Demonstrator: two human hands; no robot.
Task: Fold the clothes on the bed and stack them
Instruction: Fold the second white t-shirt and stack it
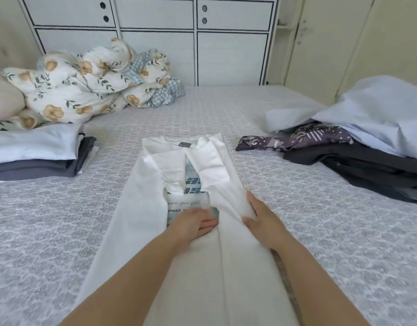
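Note:
A white T-shirt [155,208] with a blue-grey printed front lies lengthwise on the bed [285,220], both sides and sleeves folded in toward the middle. My left hand [193,224] lies flat on the printed middle with straight fingers. My right hand [259,220] rests on the folded-in right flap, thumb under its edge and fingers over it. At the left stands a stack of folded clothes [35,156], light blue on top of dark grey. At the right lies an unfolded pile [367,147]: light blue, purple patterned and dark pieces.
A floral duvet [85,83] is bunched at the back left beside a beige pillow [2,100]. White drawers [155,31] stand behind the bed. A cream wardrobe door [332,43] is at the back right.

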